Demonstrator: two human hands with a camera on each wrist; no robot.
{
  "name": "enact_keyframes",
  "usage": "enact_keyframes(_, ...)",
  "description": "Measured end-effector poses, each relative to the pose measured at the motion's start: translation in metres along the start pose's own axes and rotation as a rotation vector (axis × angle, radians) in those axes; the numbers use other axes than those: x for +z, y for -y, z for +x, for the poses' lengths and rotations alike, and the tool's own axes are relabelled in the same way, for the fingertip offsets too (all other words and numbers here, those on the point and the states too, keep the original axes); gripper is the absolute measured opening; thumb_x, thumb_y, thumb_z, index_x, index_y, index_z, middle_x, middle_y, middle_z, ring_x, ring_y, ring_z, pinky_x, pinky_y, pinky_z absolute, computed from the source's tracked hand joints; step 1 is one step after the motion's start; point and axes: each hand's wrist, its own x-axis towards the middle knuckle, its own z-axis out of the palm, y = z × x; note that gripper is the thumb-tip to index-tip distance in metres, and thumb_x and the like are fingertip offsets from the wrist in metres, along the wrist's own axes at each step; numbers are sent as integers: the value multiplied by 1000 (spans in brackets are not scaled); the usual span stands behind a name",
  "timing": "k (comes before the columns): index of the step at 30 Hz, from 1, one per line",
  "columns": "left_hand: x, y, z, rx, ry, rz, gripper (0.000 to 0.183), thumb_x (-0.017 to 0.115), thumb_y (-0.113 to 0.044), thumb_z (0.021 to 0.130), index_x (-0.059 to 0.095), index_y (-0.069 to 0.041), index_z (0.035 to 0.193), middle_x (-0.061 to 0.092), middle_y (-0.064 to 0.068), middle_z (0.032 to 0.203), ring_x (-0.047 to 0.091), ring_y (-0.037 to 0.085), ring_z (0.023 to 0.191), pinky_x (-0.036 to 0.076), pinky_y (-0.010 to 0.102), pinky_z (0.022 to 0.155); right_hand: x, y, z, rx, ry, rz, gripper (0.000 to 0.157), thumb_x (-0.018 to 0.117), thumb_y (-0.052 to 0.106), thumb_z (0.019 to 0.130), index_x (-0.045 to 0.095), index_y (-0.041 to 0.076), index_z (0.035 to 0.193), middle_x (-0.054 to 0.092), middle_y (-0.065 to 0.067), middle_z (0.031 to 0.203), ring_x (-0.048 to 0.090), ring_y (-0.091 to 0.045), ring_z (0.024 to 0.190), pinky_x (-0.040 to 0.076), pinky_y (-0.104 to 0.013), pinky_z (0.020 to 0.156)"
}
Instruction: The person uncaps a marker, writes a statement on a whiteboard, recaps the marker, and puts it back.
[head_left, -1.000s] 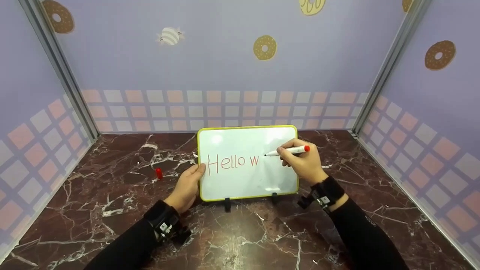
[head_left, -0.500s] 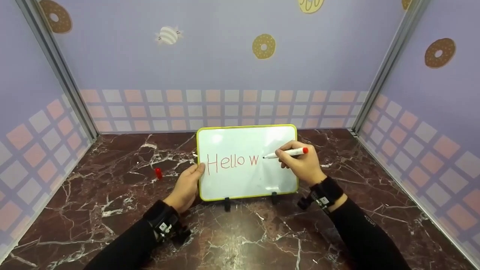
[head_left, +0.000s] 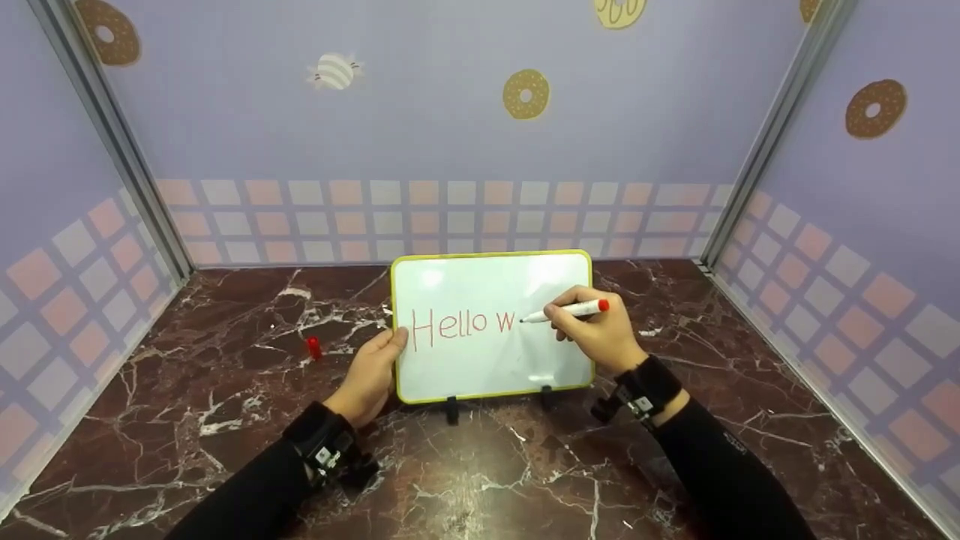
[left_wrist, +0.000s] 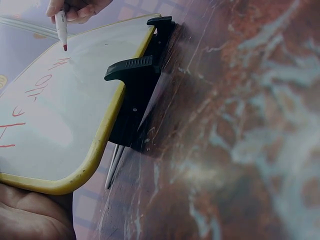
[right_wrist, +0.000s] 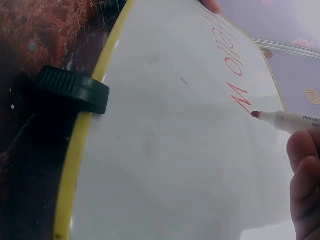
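Observation:
A small whiteboard (head_left: 480, 371) with a yellow frame leans upright on a black stand (left_wrist: 132, 105), with "Hello w" in red across its middle. My left hand (head_left: 369, 375) grips its left edge, thumb on the front and the fingers behind the board. My right hand (head_left: 600, 330) pinches a white marker (head_left: 574, 310) with a red end, its tip just right of the "w". In the right wrist view the marker's red tip (right_wrist: 256, 114) is right by the last stroke of that letter. The red marker cap (head_left: 313, 347) lies on the table, left of the board.
The dark red marbled table (head_left: 480, 480) runs back to a lilac wall (head_left: 435, 135) with pink and white checks. Side walls stand left and right, with metal posts (head_left: 780, 127) at the corners. Black stand hooks (right_wrist: 72, 89) clasp the board's lower edge.
The marker tip in my right hand has moved down and slightly left, toward the "w". My left hand keeps its place on the board. The lettering looks the same.

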Motion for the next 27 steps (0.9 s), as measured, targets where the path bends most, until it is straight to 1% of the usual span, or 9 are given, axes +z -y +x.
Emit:
enact_keyframes(7, -1, 0, 0, 9, 9, 21, 44, 39, -25, 124, 59, 11, 141, 77, 17, 121, 76, 22, 104, 63, 37, 89, 1, 0, 0, 22, 3, -1, 12, 83, 0, 98, 79, 6, 88, 74, -6, 72, 68, -18, 56, 57, -25, 55)
enact_keyframes(14, 1, -2, 0, 17, -2, 25, 43, 44, -25, 123, 59, 11, 141, 77, 18, 121, 76, 23, 104, 63, 36, 88, 0, 0, 0, 28, 12, -10, 13, 83, -1, 98, 80, 6, 88, 74, -5, 73, 68, -20, 56, 58, -27, 55)
enact_keyframes(18, 1, 0, 0, 17, -6, 20, 42, 45, -24, 123, 60, 11, 140, 77, 18, 120, 76, 23, 104, 63, 36, 88, 1, -1, 0, 19, 15, -24, 13, 83, -2, 98, 80, 7, 88, 74, -3, 72, 67, -20, 55, 58, -27, 54)
enact_keyframes(22, 1, 0, 1, 7, -8, 16, 42, 41, -23, 123, 60, 11, 140, 78, 17, 119, 76, 22, 103, 63, 36, 87, 0, -2, 0, 11, 22, -33, 14, 82, -1, 98, 80, 7, 87, 74, -3, 71, 67, -18, 55, 56, -26, 53)
enact_keyframes(27, 1, 0, 0, 5, -5, 13, 42, 41, -24, 123, 60, 11, 138, 78, 16, 117, 76, 22, 101, 63, 36, 87, 0, -3, 0, -1, 31, -50, 14, 81, -1, 98, 81, 8, 88, 74, -2, 72, 67, -17, 55, 56, -25, 53)
